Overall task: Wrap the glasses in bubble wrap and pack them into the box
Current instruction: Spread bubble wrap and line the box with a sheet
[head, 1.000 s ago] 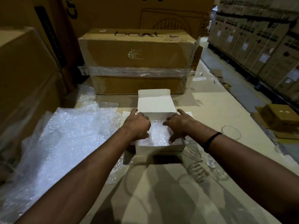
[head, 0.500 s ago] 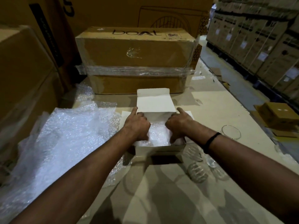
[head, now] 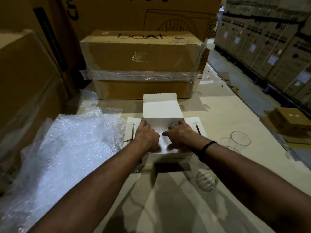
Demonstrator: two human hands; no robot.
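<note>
Seemingly seating it, the left hand (head: pixel 147 138), fingers hidden, and spread-fingered right hand (head: pixel 180 137) press a clear bubble-wrap bundle (head: pixel 162 144) into the white cardboard box (head: pixel 168 156).

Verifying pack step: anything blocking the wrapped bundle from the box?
Nothing visible. The white box is open, lid flap raised at the back, side flaps splayed outward; left hand and right hand are on the bubble-wrapped bundle inside it.
</note>
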